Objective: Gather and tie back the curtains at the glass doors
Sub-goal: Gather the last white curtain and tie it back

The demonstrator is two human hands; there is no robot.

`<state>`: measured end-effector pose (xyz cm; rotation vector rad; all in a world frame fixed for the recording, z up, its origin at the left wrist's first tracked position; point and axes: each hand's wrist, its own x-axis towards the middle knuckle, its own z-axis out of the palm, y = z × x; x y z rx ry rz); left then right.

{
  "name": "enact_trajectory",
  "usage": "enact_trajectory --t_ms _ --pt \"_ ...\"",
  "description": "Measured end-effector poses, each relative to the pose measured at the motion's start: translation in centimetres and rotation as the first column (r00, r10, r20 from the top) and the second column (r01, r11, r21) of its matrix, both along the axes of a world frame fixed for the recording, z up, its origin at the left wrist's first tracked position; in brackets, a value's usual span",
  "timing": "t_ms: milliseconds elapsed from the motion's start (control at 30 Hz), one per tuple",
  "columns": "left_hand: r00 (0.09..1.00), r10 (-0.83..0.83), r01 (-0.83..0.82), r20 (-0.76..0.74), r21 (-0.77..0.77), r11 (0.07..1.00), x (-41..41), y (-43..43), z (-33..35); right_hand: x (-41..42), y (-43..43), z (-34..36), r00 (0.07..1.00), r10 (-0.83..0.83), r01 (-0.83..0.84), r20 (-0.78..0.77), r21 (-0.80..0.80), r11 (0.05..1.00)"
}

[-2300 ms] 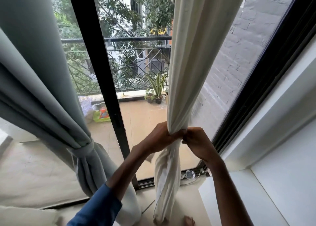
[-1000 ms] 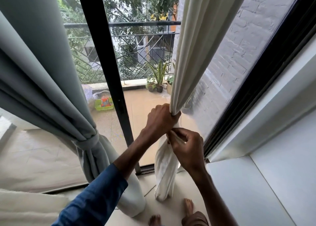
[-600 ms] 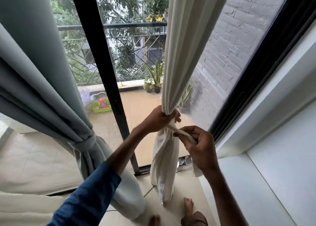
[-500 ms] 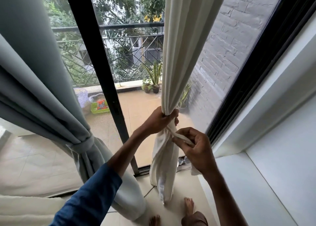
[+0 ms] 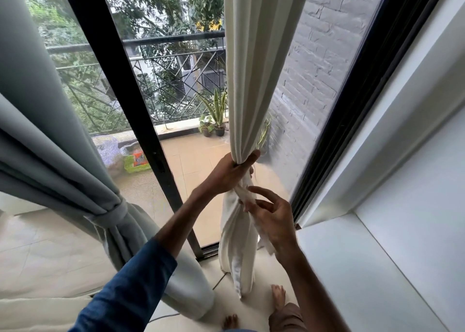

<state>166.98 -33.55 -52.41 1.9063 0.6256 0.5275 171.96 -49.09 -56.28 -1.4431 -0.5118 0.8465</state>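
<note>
Glass doors [image 5: 191, 170] in a black frame [image 5: 118, 80] are faced from inside a pale room. At the right pane, the cream curtain [image 5: 254, 80] is gripped by the left hand [image 5: 226, 173], its fingers curled tightly round the gathered folds. Just below, the right hand [image 5: 273, 221] is held wide, its fingers [image 5: 261, 193] loosely spread. A cream tie strip [image 5: 245, 197] is seen running from the bunched cloth under the palm, and its loose end hangs beneath the hand. The thumb is hidden.

Below both hands the curtain is bundled into a narrow column that reaches the floor [image 5: 176, 316], where 2 bare feet [image 5: 278, 296] are planted near its lower end. The left forearm is covered by a blue sleeve [image 5: 125, 294].

Further left, a grey curtain [image 5: 50, 130] is already drawn aside and bound by a grey band [image 5: 113, 213]. A white ledge [image 5: 352, 268] is set to the right. Beyond the glass, a balcony railing [image 5: 176, 62], potted plants [image 5: 216, 120], a green basket [image 5: 137, 160] and a grey brick wall [image 5: 314, 55] are visible.
</note>
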Motion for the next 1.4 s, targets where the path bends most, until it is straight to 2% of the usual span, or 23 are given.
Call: enact_trajectory --t_ms 100,267,333,400,467,533,600,667,733,900,1067,1167,1300,1400 --pt "1.0 -0.011 0.01 -0.02 -0.011 1.0 0.0 0.1 -0.2 0.8 0.3 -0.7 0.992 -0.024 0.03 0.121 -0.046 0.998" --pt "0.998 0.043 -0.045 -0.041 -0.039 0.998 0.5 0.7 -1.0 0.6 1.3 -1.2 0.938 0.097 -0.079 0.333 -0.067 0.995" --pt "0.998 0.055 -0.056 -0.04 -0.042 0.998 0.6 0.9 -1.2 -0.3 1.7 -1.3 0.837 0.104 -0.092 0.538 -0.048 0.995" --pt "0.997 0.068 -0.069 -0.031 -0.045 0.997 0.6 1.0 -1.1 -1.3 2.0 -1.1 0.692 0.064 -0.079 0.719 -0.013 0.997" --pt "0.998 0.065 -0.066 -0.017 -0.043 0.997 0.4 1.4 -0.9 -1.3 2.1 -1.3 0.648 0.031 -0.057 0.761 0.008 0.998" --pt "0.999 0.05 -0.051 -0.011 -0.045 0.998 0.1 1.9 -0.6 -0.4 1.8 -1.9 0.73 0.034 -0.034 0.682 -0.013 0.999" --pt "1.0 0.018 -0.019 -0.015 -0.043 0.999 -0.2 2.3 -0.4 0.9 1.6 -2.4 0.895 0.087 -0.082 0.438 -0.032 0.996" --pt "0.999 -0.044 0.043 -0.007 -0.052 0.998 -0.6 2.4 -0.2 1.9 1.4 -3.1 0.963 0.101 -0.103 0.249 -0.005 0.995" --pt "0.993 -0.121 0.12 -0.008 -0.035 0.992 -0.9 2.4 -0.3 2.8 1.2 -3.5 0.959 0.105 -0.11 0.264 0.004 0.994" --pt "0.963 -0.246 0.249 -0.111 0.014 0.968 -1.1 2.7 -0.6 3.6 0.7 -3.4 0.888 0.101 -0.115 0.448 0.002 0.993" --pt "0.933 -0.281 0.3 -0.226 0.051 0.953 -1.4 3.5 -0.9 3.6 0.8 -4.6 0.846 0.179 -0.144 0.503 -0.109 0.984" --pt "0.942 -0.229 0.264 -0.244 0.124 0.956 -1.7 3.7 -0.9 4.7 0.7 -5.1 0.856 0.194 -0.142 0.479 -0.144 0.979" --pt "0.915 -0.088 0.246 -0.393 0.372 0.895 -2.2 4.0 -1.6 7.2 0.7 -5.9 0.892 0.243 -0.19 0.382 -0.172 0.967" --pt "0.953 -0.083 0.182 -0.293 0.329 0.927 -2.9 4.0 -1.4 9.5 0.5 -5.6 0.904 0.344 -0.304 0.254 -0.184 0.935"
